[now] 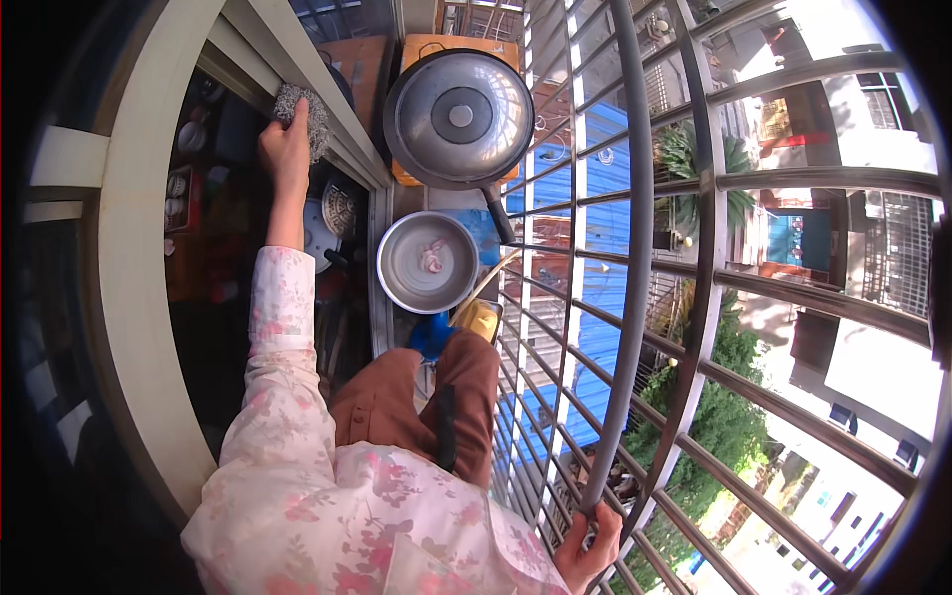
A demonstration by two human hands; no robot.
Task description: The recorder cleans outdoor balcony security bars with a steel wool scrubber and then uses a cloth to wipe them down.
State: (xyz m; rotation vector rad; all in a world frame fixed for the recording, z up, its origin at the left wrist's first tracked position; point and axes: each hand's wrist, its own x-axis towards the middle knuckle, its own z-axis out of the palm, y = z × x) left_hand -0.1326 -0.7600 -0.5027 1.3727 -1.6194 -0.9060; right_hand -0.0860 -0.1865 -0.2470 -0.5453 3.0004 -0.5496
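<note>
At the upper left, my left hand (287, 145) holds a grey fluffy cloth (303, 119) against the pale window frame (260, 56). My right hand (591, 547), at the bottom right, grips the lower end of a grey rail (632, 245) beside the metal window bars. Between the window and the bars stands a metal basin (427, 262) with a crumpled pinkish cloth (431, 256) in it. Beyond the basin, a lidded wok (459, 119) rests on an orange box (461, 44), its dark handle pointing towards the bars.
Metal bars (706, 182) run along the right side, with a blue roof (606, 193) and plants far below. A yellow item (480, 320) and a blue item (431, 335) lie near my knees. Dishes and a strainer (340, 211) show behind the window opening.
</note>
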